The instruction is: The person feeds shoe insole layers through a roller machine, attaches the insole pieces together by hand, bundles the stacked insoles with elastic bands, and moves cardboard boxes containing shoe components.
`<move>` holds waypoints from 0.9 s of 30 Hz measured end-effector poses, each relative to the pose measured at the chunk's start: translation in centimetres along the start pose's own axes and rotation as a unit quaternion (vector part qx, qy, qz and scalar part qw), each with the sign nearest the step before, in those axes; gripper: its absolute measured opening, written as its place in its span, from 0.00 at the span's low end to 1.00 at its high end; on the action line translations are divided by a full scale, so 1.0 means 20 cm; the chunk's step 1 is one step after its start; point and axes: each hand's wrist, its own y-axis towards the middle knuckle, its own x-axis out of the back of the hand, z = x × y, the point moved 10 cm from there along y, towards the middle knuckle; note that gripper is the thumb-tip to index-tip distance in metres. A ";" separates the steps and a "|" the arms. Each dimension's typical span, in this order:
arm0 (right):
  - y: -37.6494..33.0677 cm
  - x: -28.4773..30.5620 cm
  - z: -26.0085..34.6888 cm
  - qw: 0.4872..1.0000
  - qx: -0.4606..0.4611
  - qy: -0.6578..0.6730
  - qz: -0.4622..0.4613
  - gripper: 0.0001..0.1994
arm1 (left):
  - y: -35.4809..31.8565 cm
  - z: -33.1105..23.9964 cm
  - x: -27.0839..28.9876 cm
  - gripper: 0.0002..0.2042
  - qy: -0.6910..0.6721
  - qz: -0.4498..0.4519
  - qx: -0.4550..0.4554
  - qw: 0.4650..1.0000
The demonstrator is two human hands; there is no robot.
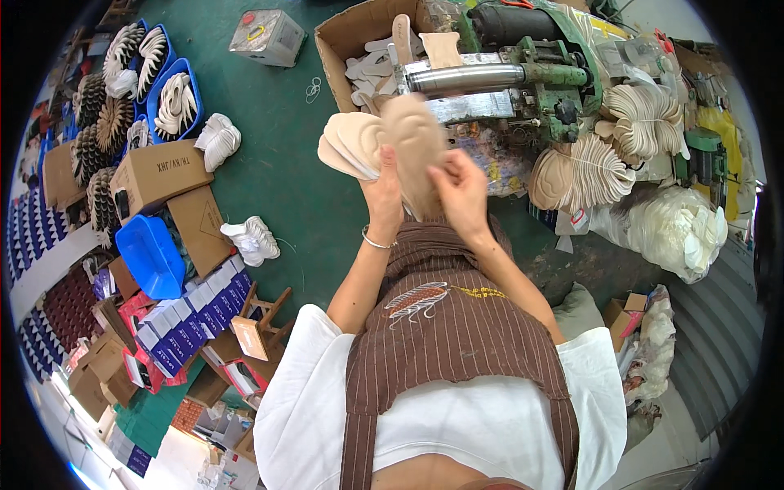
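My left hand (384,193) grips a fanned stack of beige shoe insoles (353,144) from below, thumb on the front one. My right hand (461,188) pinches the edge of the frontmost insole (415,139), which stands upright between both hands. A silver bangle circles my left wrist. I wear a brown striped apron over a white shirt. Directly beyond the insoles sits a green metal press machine (523,77) with a shiny steel cylinder.
A cardboard box (351,37) of insoles stands behind the stack. Fanned insole bundles (584,171) lie right of the machine. On the green floor at left are blue bins (151,257), cardboard boxes (155,175), white sole bundles (253,239) and blue cartons (192,318).
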 end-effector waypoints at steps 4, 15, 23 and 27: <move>0.13 0.38 -0.29 0.980 -0.095 0.106 -0.141 0.08 | 0.00 0.07 -0.07 0.24 -0.178 0.138 0.194 0.955; 0.00 0.23 -0.22 0.989 -0.035 0.095 -0.112 0.04 | 0.00 0.06 -0.03 0.22 -0.060 0.036 0.121 0.990; 0.14 0.05 -0.19 0.997 -0.076 0.023 -0.001 0.12 | -0.02 0.18 -0.06 0.23 -0.147 0.025 0.173 0.974; -0.04 0.02 -0.08 0.999 -0.016 0.035 -0.028 0.07 | 0.00 0.16 -0.01 0.25 -0.051 0.017 0.085 0.995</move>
